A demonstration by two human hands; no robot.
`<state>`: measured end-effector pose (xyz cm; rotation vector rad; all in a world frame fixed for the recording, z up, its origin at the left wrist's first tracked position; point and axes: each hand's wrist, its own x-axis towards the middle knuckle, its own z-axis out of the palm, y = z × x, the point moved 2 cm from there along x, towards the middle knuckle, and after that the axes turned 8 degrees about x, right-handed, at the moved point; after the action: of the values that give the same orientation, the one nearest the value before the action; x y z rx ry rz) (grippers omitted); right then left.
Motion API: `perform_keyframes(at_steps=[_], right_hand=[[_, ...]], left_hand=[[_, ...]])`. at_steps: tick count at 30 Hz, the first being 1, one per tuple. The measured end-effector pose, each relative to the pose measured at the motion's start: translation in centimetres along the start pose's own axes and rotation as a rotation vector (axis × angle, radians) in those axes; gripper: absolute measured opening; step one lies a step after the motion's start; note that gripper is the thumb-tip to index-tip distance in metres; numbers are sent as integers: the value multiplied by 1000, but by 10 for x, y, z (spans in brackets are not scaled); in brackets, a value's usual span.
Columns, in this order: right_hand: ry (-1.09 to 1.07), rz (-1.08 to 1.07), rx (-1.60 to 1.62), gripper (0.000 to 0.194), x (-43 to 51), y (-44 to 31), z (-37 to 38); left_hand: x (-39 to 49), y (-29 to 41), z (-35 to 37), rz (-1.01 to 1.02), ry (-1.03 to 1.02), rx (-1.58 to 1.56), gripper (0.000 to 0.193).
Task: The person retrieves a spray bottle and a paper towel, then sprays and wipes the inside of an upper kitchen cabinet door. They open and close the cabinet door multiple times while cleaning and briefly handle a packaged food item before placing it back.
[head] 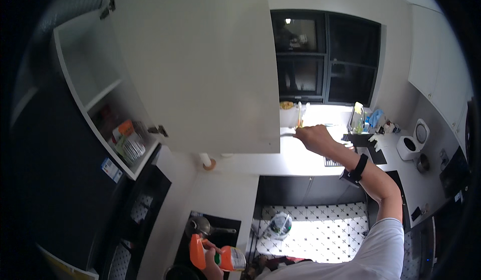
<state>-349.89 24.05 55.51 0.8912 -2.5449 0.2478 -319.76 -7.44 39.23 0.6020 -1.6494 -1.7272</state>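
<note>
My left hand, low in the view, grips an orange spray bottle by its neck below the orange trigger head. The bottle lies tilted over the stove. My right hand is stretched forward with the fingers closed, beside the lower free edge of a wide open cabinet door. A thin grey item sticks out of that fist toward the door; what it is cannot be made out. A dark-banded watch sits on the right wrist.
The open wall cabinet holds packets on its lower shelf. Beneath, a lidded pan stands on the black hob. A bag rests on the tiled floor. A rice cooker, lid up, stands on the right counter beyond the sink.
</note>
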Motion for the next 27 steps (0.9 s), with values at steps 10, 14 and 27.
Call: perform_keyframes(at_steps=[10, 14, 27], right_hand=[[10, 66, 115, 21, -59, 17, 61], [328, -31, 122, 16, -90, 37, 96], [342, 61, 252, 18, -79, -1, 151]], left_hand=[[-20, 0, 13, 52, -107, 144, 55], [-27, -3, 15, 61, -142, 208, 51], [-30, -18, 24, 11, -81, 205, 54]])
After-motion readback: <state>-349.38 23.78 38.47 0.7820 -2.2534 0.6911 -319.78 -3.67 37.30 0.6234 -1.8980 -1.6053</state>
